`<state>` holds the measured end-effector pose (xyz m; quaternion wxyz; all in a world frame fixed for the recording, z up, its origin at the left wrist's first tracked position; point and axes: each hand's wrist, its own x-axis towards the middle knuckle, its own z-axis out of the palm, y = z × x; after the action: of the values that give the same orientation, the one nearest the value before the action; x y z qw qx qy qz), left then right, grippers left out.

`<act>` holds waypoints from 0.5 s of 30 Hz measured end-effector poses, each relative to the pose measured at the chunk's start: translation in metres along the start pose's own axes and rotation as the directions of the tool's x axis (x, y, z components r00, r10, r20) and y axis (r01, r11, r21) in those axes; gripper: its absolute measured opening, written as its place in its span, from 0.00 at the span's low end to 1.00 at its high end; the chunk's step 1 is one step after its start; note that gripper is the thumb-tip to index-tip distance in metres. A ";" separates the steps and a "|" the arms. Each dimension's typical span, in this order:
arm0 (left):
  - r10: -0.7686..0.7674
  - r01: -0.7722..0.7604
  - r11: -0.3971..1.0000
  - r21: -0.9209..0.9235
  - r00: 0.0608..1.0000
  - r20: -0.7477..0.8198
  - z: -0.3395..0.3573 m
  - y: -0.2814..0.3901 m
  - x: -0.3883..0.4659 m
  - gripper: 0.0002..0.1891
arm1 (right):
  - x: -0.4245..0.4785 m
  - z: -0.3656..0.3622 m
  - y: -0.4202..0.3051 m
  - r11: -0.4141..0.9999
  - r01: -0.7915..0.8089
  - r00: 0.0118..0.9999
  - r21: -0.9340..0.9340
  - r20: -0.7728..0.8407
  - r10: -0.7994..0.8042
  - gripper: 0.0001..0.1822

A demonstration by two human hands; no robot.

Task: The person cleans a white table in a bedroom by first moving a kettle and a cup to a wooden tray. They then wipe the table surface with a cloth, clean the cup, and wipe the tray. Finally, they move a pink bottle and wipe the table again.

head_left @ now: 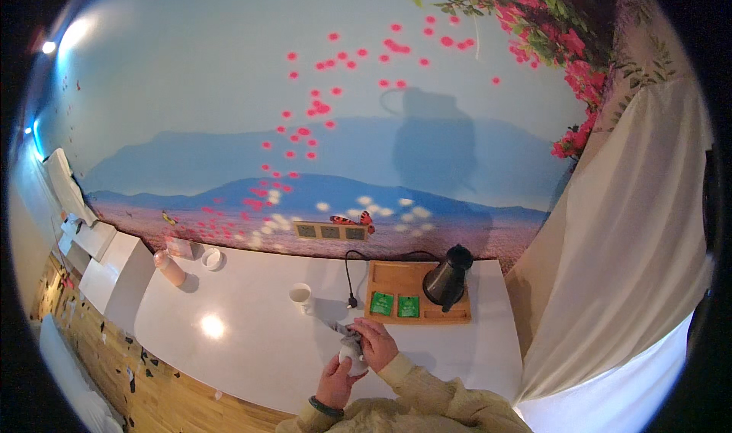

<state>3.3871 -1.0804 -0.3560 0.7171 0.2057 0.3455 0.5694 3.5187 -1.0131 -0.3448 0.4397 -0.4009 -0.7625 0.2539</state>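
Note:
My left hand (335, 382), with a dark bracelet at the wrist, grips a white mug (354, 363) close in front of me, above the near part of the white table (246, 341). A grey cloth (347, 340) is pinched in the fingers of my right hand (374, 343). Part of that cloth lies at the mug's mouth, and a loose end sticks out to the left. How far it reaches inside is hidden. Just beyond my hands a second white mug (300, 296) stands upright on the table.
A wooden tray (394, 273) to the right carries a black electric kettle (449, 278) and two green packets (394, 305). Left of it lies a black power plug (351, 301). A pinkish bottle (170, 268) and a white ashtray-like dish (211, 258) stand far left. A curtain (617, 233) hangs at right.

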 end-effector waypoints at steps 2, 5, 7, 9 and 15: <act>-0.008 0.008 0.999 -0.035 1.000 -0.025 0.002 0.001 0.000 0.19 | -0.002 0.002 -0.005 0.991 -0.105 0.994 0.087 -0.009 0.107 0.18; 0.030 -0.031 0.996 -0.079 1.000 -0.008 -0.001 0.007 0.003 0.17 | -0.012 0.010 -0.018 0.978 0.191 0.979 0.086 0.051 -0.196 0.19; -0.001 0.001 1.000 0.000 0.999 -0.047 0.000 0.010 0.004 0.16 | -0.012 0.015 -0.016 0.993 0.119 0.991 -0.005 0.067 -0.118 0.20; 0.010 -0.010 1.000 0.000 0.998 -0.055 0.010 0.009 0.003 0.16 | -0.002 0.019 -0.001 0.990 0.127 0.992 -0.059 0.020 -0.126 0.22; 0.098 -0.086 0.990 -0.114 0.990 0.102 0.034 0.036 -0.010 0.19 | 0.014 0.003 0.068 0.831 -0.478 0.878 0.283 0.152 0.453 0.20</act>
<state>3.3867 -1.0772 -0.3053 0.7177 0.2121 0.2651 0.6080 3.5382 -0.9641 -0.3897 0.3919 -0.4896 -0.6086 0.4861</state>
